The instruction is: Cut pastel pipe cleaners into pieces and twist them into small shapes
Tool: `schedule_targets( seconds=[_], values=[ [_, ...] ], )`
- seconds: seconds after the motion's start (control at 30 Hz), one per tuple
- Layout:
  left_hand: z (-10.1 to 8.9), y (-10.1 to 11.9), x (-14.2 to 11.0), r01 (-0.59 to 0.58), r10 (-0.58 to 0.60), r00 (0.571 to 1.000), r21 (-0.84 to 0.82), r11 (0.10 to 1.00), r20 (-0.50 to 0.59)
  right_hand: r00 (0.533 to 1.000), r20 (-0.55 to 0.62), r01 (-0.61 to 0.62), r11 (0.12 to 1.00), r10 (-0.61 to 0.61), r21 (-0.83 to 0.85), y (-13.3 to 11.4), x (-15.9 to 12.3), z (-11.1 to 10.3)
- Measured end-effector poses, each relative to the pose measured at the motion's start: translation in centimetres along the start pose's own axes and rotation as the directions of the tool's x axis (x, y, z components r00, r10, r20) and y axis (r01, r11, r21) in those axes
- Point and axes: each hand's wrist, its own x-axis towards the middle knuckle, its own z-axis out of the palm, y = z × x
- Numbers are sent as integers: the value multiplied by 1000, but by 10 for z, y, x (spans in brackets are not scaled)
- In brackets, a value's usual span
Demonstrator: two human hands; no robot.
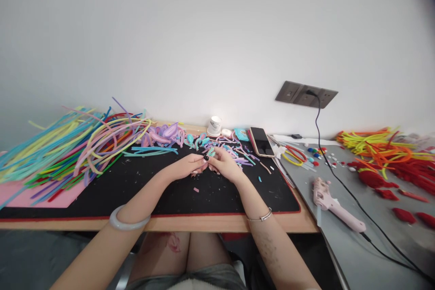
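My left hand (186, 166) and my right hand (226, 166) meet over the middle of the black mat (136, 197), fingers closed together. Between the fingertips is a small teal pipe cleaner piece (211, 151), its upper part showing and the rest covered by fingers. A small dark round spot sits at the thumbs; whether it is a nail or a bead I cannot tell. Just beyond the hands lie short purple and teal pipe cleaner pieces (243, 159) and teal-and-pink loops (199, 141). A small pink bit (196, 189) lies nearer me.
Long coloured pipe cleaners (68, 149) cover the left, with purple loops (163, 134) beside them. Behind are a white cup (215, 126) and a phone (261, 141). At right are yellow-handled scissors (294, 155), a pink glue gun (335, 206) with a trailing cord, and red pieces (374, 179).
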Motion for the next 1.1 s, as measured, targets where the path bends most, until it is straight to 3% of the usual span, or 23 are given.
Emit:
schedule_targets(
  seconds=[0.2, 0.33, 0.53, 0.8, 0.97, 1.1],
  values=[
    [2, 4, 0, -44, 88, 989, 341, 939, -116, 995, -95, 10, 1000, -10, 5, 0, 2, 3],
    [5, 6, -1, -58, 104, 987, 342, 938, -119, 992, -124, 30, 999, -28, 18, -1, 1, 2],
    [5, 8, -1, -99, 167, 975, 387, 917, -146, 987, -161, 33, 981, -2, 190, -1, 3, 4],
    [3, 10, 0, -85, 280, 939, 654, 751, -200, 974, -178, -74, 934, 143, 349, 1, 2, 2],
    [5, 11, 0, -88, 290, 933, 644, 760, -215, 974, -211, -24, 959, 86, 281, 3, 3, 3],
    [6, 8, 1, -70, 204, 947, 461, 885, -248, 976, -217, 32, 980, 12, 196, 1, 3, 7]
  ],
)
